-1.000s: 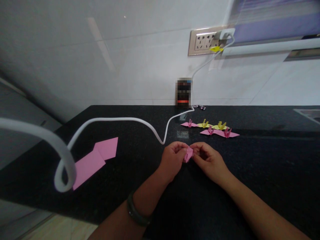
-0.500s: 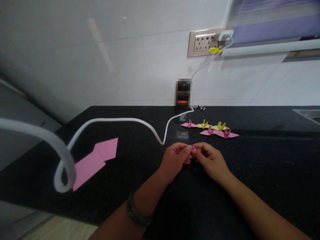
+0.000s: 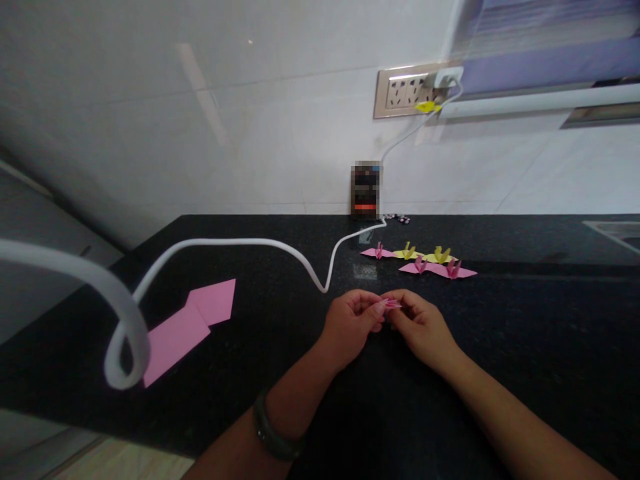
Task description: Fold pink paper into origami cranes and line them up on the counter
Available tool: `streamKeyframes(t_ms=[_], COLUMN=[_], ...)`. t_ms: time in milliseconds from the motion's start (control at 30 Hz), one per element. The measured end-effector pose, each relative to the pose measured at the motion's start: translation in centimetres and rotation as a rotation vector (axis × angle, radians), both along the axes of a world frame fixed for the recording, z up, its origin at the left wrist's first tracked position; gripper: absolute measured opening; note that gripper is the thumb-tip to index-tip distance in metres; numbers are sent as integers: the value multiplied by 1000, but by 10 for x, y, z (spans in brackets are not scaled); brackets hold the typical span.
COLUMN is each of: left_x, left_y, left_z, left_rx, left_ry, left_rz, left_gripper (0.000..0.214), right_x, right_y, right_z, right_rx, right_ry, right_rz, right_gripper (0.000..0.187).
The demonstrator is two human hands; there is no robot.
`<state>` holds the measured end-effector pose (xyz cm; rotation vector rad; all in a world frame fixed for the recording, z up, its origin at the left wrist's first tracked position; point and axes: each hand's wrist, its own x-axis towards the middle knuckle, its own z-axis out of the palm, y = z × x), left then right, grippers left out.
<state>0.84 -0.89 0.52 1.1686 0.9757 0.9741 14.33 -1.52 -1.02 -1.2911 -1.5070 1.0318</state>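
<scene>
My left hand (image 3: pixel 350 323) and my right hand (image 3: pixel 420 323) meet over the black countertop (image 3: pixel 525 320), both pinching a small folded pink paper piece (image 3: pixel 391 305). Only a thin sliver of the pink paper shows between the fingertips. A dark band sits on my left wrist. Beyond the hands lie several finished folded paper birds, pink ones (image 3: pixel 453 269) and yellow ones (image 3: pixel 439 255), in a loose row.
Flat pink paper sheets (image 3: pixel 193 320) lie at the left of the counter. A white cable (image 3: pixel 240 243) loops across the counter from a wall socket (image 3: pixel 407 90) toward the camera. A small dark device (image 3: pixel 367 190) leans against the tiled wall. A sink edge (image 3: pixel 617 230) shows at far right.
The pink paper piece, wider and more visible a second ago, is now pressed flatter between my fingertips. Both hands have stayed in nearly the same place.
</scene>
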Motion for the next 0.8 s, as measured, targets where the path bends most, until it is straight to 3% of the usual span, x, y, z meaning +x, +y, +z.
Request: streamKeyframes(t_ms=[400,800], left_x=[-4,-3], left_y=[2,-1], left_z=[-1,2], left_rx=[26,147], left_ry=[123,219], left_rz=[27,0], left_gripper=[31,31], right_x=[1,1], right_y=[-1,-1], right_z=[1,6], right_rx=[136,106], right_ry=[-162,-161], right_rz=[-3,-61], right_gripper=[20,24])
